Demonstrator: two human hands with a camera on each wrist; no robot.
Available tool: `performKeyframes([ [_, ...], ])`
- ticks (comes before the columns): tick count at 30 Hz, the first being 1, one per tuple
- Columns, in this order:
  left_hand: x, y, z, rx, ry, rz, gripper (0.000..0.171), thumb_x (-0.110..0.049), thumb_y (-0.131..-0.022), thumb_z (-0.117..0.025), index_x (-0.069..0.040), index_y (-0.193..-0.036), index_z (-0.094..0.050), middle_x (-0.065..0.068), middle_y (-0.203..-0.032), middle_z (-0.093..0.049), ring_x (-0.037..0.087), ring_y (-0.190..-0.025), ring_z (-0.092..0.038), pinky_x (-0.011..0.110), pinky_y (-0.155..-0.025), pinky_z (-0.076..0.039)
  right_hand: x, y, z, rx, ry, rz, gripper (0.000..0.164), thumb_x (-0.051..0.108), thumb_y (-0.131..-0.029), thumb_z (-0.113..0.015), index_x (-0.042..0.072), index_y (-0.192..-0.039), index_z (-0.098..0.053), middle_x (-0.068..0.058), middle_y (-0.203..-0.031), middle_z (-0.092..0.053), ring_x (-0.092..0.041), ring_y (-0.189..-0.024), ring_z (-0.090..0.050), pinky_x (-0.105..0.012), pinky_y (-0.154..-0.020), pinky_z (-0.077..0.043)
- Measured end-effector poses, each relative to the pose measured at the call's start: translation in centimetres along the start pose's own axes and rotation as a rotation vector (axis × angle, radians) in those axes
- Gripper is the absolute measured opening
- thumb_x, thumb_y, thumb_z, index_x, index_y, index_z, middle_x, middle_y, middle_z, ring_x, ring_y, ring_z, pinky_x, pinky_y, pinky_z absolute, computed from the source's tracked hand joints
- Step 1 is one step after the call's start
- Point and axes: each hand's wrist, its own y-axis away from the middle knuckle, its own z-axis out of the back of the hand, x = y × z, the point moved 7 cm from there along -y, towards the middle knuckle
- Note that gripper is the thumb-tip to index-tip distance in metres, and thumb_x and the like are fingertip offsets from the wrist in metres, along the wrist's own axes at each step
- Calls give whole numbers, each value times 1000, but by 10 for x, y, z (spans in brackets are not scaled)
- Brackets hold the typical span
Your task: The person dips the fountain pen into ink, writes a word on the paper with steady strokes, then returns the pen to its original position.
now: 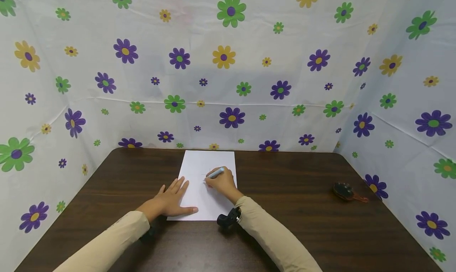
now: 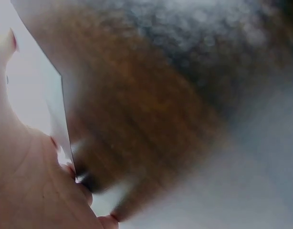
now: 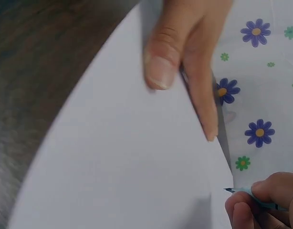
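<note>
My right grip [image 1: 222, 183] is closed around a slim light-blue pen [image 1: 216, 172], pinched between the thumb and fingers. The pen is located above the middle of a white rectangular sheet of paper [image 1: 208, 198], inclined, with its dark, pointed tip directed down and to the left. Contact between tip and paper cannot be confirmed from these views. Faint, thin strokes are visible on the sheet beside the tip.

My left grip [image 1: 171, 202] is flat, with fingers straight and spread. It rests across the left edge of the sheet: the thumb lies on the paper, pointing right, and the outermost finger extends beyond the edge.

The sheet lies on a dark brown wood-grain surface [image 1: 285, 185] with rounded far corners; its far edge reaches the far side of the surface. A black device [image 1: 228, 218] is mounted at my right wrist, below a beige sleeve [image 1: 274, 232]. Well apart, at the right side of the surface, is a small dark pan-shaped object [image 1: 343, 191] with a reddish-brown handle. White cloth [image 1: 249, 70] printed with green, purple and yellow flowers stands behind and on both sides.
</note>
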Motion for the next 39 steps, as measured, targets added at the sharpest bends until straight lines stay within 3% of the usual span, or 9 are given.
performKeyframes([
  [10,-8,6,6,3,9,-9,107,-73,-80,-54,-3,-152,-20,22,-159,-9,43,-145,-8,69,-108,-6,-5,-11,22,-85,74,-8,4,10,-77,-72,7,-76,-73,1,-56,-66,-6,-47,-57,-21,-46,-43],
  [25,-6,5,5,7,7,-10,109,-75,-79,-53,-3,-152,-19,21,-159,-8,42,-145,-7,69,-109,-4,-10,-14,15,-79,84,-42,2,8,-76,-72,8,-73,-72,2,-52,-64,-7,-44,-54,-21,-44,-43],
  [33,3,-3,-2,-7,9,-6,117,-85,-72,-47,-6,-153,-17,18,-160,-6,39,-146,-4,68,-109,-1,0,-15,16,-79,173,19,7,8,-76,-72,12,-70,-72,3,-49,-63,-6,-45,-53,-27,-59,-44],
  [39,7,-6,-5,-9,-2,-6,118,-87,-71,-44,-7,-154,-16,16,-161,-5,37,-147,-3,68,-109,-1,3,-14,17,-72,186,35,8,6,-74,-72,12,-69,-73,2,-50,-64,-6,-47,-53,-28,-63,-45],
])
